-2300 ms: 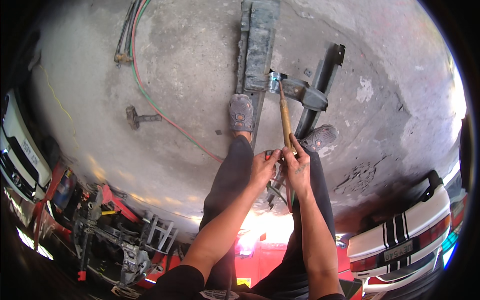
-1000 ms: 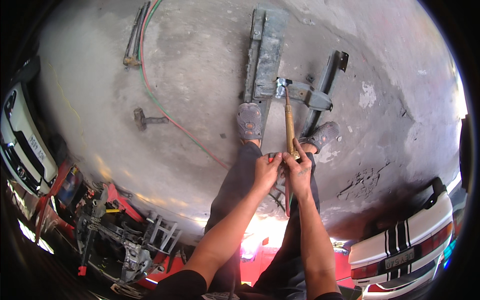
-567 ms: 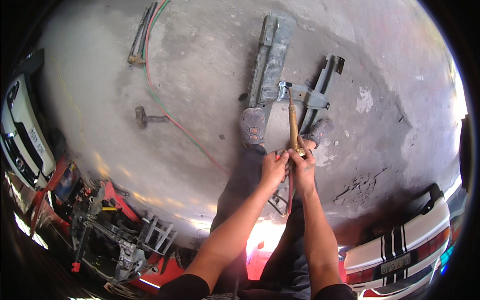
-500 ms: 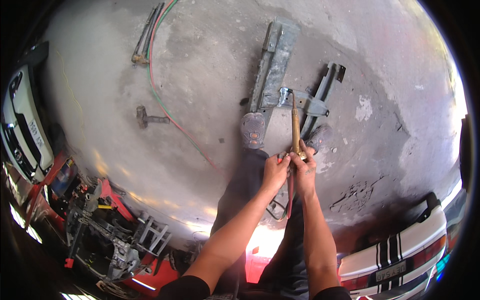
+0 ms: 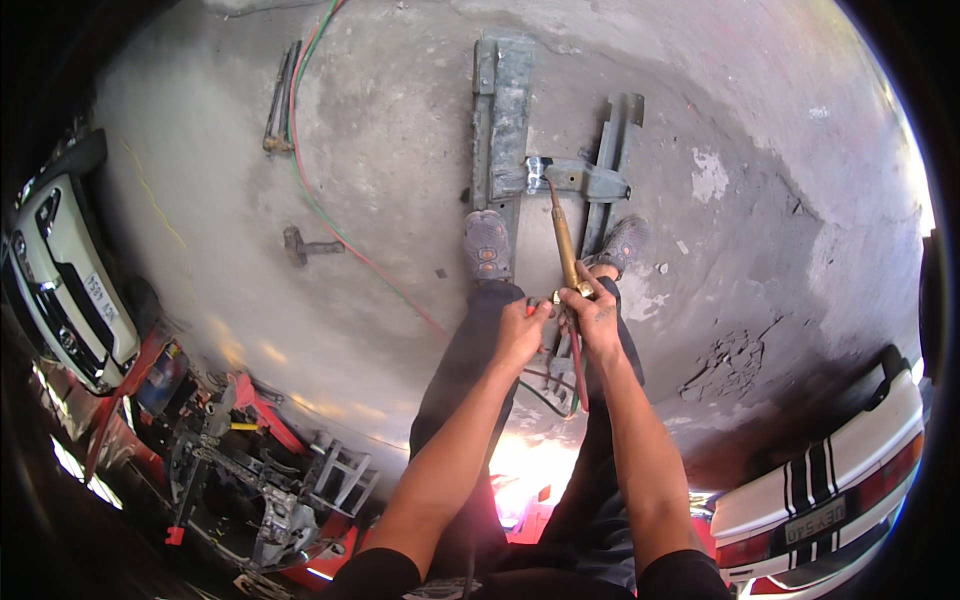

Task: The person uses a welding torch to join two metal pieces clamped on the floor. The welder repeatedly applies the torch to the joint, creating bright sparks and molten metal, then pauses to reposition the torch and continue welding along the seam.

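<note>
- Right hand [image 5: 597, 315]: fingers closed around the rear fittings of the brass torch [image 5: 566, 245], index finger laid forward along it.
- Left hand [image 5: 525, 328]: just beside the torch's back end, thumb and fingers pinched narrow. A small red-orange bit shows at the fingertips; can't tell what it is or whether that hand grips the torch too.
- Torch points away from the body, tip at the shiny patch [image 5: 535, 175] in this view. Contact or slight gap: can't tell. Can't pick out a flame either.
- Workpiece is on the concrete floor [image 5: 400, 190], ahead of the feet: wide beam [image 5: 511, 110] on the left, narrow rail [image 5: 610, 150] on the right, cross-piece [image 5: 582, 180] between them.
- Done, my read: parts are laid out in place, torch is hooked up to its red hose [image 5: 577, 370], and the metal at the beam/cross-piece joint is worked bright.
- Left, my read: that joint looks mid-job, since the tip is right there. Whether metal is joined or parted there is too small to tell.
- Cross-piece's rail end shows no such bright mark; can't say if it needs any work.
- Hammer [image 5: 300, 246] lies off to the left on the floor, unused right now.
</note>
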The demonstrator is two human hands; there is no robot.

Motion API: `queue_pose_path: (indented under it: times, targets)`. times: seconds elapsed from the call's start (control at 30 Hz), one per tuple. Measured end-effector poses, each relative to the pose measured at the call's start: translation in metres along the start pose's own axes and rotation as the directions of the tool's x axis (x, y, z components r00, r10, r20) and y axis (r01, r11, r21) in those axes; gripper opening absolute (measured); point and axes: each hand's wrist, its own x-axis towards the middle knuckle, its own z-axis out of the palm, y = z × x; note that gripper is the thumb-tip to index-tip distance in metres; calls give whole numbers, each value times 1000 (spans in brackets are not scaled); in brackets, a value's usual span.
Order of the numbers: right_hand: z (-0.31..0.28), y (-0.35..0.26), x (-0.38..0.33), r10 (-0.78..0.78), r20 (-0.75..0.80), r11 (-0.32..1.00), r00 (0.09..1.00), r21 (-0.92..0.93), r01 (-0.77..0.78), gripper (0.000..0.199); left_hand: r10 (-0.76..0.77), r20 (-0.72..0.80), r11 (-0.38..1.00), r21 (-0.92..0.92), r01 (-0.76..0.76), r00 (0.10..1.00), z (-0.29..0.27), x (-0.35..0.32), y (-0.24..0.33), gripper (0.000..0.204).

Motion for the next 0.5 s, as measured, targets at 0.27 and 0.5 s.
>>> queue_pose_path:
  times: [0.27,0.5]
  targets:
    - [1,8,2,35,-1,989,999,144,-35,72,-67,-56,997,24,68,996,-3,8,23,24]
    - [21,27,26,-14,-43,966,999,256,25,75,92,12,954,287,-91,996,-2,53,8,26]
